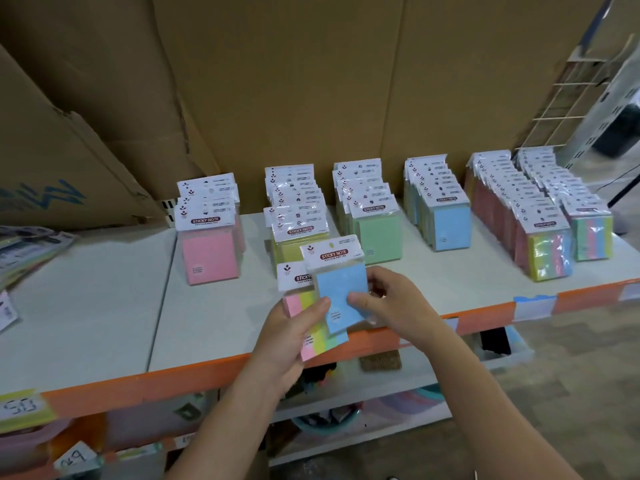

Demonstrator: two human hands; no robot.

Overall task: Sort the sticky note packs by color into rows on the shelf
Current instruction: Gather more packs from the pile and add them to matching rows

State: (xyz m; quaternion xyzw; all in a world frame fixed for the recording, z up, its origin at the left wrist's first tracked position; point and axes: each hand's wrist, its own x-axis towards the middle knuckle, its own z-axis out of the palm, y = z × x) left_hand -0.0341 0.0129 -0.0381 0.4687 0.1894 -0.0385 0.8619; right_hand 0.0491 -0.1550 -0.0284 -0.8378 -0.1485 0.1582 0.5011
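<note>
Above the front edge of the white shelf, my left hand holds a multicolour striped sticky note pack from below, thumb on top. My right hand pinches a blue pack that lies over the striped one. Rows of packs stand on the shelf behind: pink, yellow, green, blue, and two multicolour rows at the right.
Cardboard sheets form the back wall. Loose packaged items lie at the shelf's left end. The orange shelf edge carries price labels. A lower shelf holds baskets and goods. A wire rack stands at the right.
</note>
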